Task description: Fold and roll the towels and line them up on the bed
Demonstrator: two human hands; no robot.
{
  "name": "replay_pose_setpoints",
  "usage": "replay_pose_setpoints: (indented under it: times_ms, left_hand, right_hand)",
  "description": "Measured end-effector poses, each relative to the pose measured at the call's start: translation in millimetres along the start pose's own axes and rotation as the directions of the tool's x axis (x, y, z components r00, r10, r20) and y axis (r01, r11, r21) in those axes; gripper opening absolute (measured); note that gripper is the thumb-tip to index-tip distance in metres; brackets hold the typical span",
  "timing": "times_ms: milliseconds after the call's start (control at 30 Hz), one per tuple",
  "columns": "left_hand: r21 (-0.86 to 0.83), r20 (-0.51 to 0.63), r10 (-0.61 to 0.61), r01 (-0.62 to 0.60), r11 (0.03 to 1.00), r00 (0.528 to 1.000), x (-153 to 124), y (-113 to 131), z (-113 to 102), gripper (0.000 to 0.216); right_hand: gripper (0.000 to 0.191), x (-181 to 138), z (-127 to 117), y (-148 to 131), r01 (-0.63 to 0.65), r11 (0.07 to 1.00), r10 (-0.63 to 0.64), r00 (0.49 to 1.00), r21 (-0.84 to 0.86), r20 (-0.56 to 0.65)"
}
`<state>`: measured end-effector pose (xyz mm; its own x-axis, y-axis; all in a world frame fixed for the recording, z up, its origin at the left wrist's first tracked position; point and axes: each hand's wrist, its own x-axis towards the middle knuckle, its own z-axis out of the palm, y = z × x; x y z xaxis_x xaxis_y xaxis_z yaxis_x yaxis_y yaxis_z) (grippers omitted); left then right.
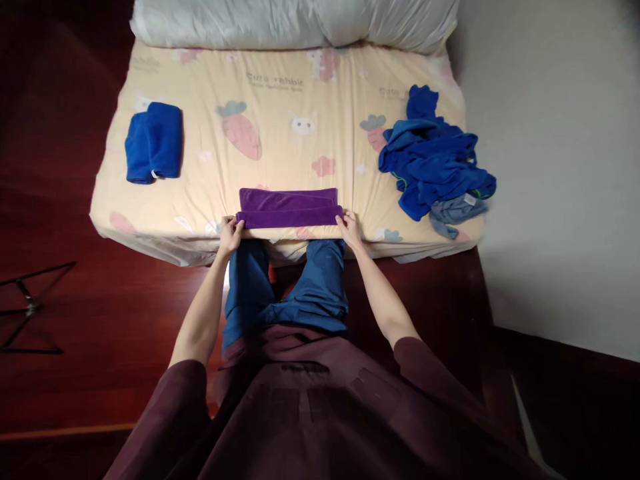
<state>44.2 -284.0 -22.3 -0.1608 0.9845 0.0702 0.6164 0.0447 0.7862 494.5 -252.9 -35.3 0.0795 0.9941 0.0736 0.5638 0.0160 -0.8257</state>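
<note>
**Purple cloth pinched at both ends, close to the bed's near edge**

Person facing the bed, knees right up by its edge. Purple cloth lies flat on the patterned sheet, near the front, between the two hands. Left hand: pinching the near left end, thumb on top. Right hand: same grip on the near right end. Fingers under the cloth can't be made out.

Cloth is layered: a long narrow strip in front, a wider panel behind. Strip pokes out a little past the panel at both ends, and a slanting edge crosses the panel, so layers aren't square.

Risks, my guess: uneven pull from the hands would skew the strip further. Soft fabric could spring loose if one pinch slips. Pressing only at the ends may let the middle sag or bunch. Dragging it nearer could tip it over the bed's edge, since little sheet is left in front. The sheet is wrinkled there too and might drag along.

Others, well apart: folded blue cloth on the left, loose blue heap on the right with a grey-blue cloth at its near side.
</note>
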Motion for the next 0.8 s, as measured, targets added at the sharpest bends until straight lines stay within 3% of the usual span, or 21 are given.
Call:
replay_pose_setpoints:
  times_ms: [300,467,533,633,700,800]
  left_hand:
    - [-0.015,-0.023,-0.072,0.071,0.997,0.997,3,3,4,0.033]
    - [0.082,-0.038,-0.068,0.071,0.994,0.997,-2,10,-1,0.028]
    - [0.148,-0.054,0.016,-0.008,0.989,0.998,-13,15,-10,0.035]
    - [0.262,0.03,0.217,-0.217,0.94,0.976,-34,30,-22,0.048]
    - [0.294,0.15,0.307,-0.339,0.894,0.94,-43,42,-22,0.051]
    - [0.288,0.276,0.356,-0.43,0.856,0.893,-43,59,-9,0.058]
  right_hand:
    - [0.054,4,3,-1,-0.043,0.999,0.044,0.998,0.027,-0.037]
    - [0.041,5,-4,0,-0.088,0.996,0.091,0.991,0.035,-0.1]
    - [0.038,-4,-15,-2,-0.058,0.998,0.06,0.991,0.024,-0.119]
    - [0.042,-26,-31,-14,0.127,0.989,-0.133,0.988,-0.077,-0.081]
    - [0.046,-38,-35,-30,0.246,0.953,-0.244,0.969,-0.175,0.03]
    - [0.054,-43,-26,-59,0.36,0.885,-0.297,0.925,-0.294,0.238]
